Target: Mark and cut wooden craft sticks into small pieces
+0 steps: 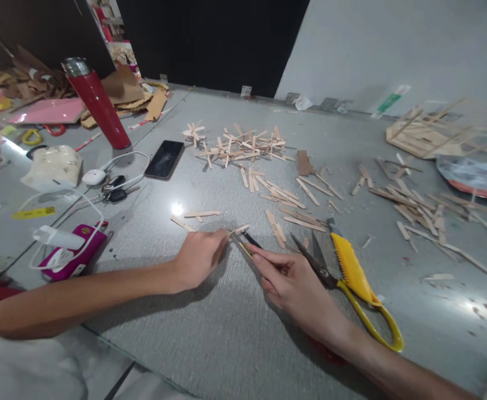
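My left hand (201, 258) is closed in a pinch on a wooden craft stick (240, 228), whose pale end pokes out past the fingertips. Facing it, my right hand (289, 278) is closed around a slim tool (245, 244) with two narrow arms, one dark and one metallic. Its tips meet or nearly meet the stick; the exact kind of tool I cannot make out. Just beyond my left hand lie a few loose sticks (201, 214). To the right of my right hand rest large scissors (351, 300) with yellow handles, blades spread, and a yellow utility knife (351, 266).
Stick piles lie at the back (247, 145) and right (418, 208). A stick structure (426, 136) stands far right. Leftward are a phone (165, 159), red bottle (97, 105), keys (116, 191), white cable (145, 155) and purple power bank (79, 250). Panels rise behind the table.
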The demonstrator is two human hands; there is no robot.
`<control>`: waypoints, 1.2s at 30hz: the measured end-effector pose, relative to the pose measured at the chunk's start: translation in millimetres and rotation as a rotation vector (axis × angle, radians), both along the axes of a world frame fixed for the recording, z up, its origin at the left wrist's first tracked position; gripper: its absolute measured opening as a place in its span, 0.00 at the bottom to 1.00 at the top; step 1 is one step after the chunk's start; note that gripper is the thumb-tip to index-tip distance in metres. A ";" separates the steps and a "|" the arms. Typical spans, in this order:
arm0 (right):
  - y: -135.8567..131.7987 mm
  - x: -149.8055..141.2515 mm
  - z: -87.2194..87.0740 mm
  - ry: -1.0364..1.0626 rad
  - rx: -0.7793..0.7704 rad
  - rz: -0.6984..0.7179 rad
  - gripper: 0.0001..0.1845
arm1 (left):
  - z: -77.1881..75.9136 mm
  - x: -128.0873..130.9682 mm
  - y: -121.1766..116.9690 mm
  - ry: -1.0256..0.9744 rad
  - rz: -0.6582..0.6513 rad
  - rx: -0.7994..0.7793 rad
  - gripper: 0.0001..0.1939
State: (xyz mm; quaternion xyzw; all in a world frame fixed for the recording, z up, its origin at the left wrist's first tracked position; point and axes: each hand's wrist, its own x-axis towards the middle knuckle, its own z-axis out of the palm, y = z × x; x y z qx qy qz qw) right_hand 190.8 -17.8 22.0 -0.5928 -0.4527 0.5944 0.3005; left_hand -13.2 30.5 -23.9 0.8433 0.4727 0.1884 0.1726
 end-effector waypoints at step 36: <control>11.0 3.0 -7.2 -0.031 0.099 0.179 0.33 | 6.8 -5.8 2.5 0.160 -0.166 0.038 0.13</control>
